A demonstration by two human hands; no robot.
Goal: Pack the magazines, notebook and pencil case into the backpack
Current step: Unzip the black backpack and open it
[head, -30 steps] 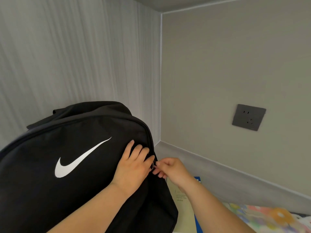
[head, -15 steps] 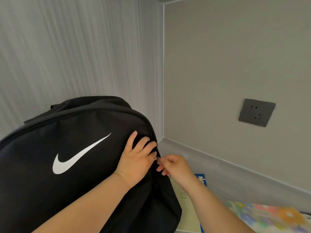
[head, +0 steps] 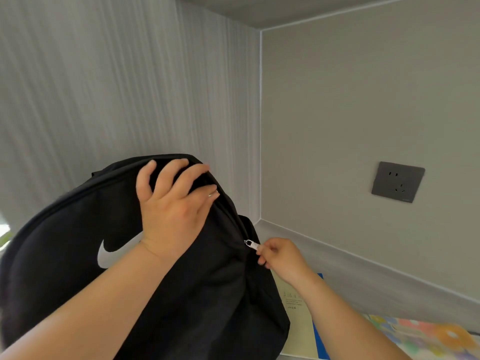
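A black backpack (head: 78, 255) with a white swoosh logo stands upright at the lower left. My left hand (head: 174, 203) lies spread over its top, gripping the fabric near the zip seam. My right hand (head: 280, 253) pinches the silver zipper pull (head: 252, 245) on the backpack's right side. To the right of the backpack, partly under my right forearm, lie a pale yellow notebook (head: 298, 323) on a blue cover and a flowery, multicoloured item (head: 426, 336). I cannot see inside the backpack.
Grey striped wall panels close in on the left and a plain grey wall on the right, meeting in a corner (head: 259, 152). A dark wall socket (head: 397, 181) sits on the right wall. A shelf underside spans the top.
My left hand has moved from the backpack's right side up onto its top. My right hand has moved a little down and right with the zipper pull, which now shows clearly.
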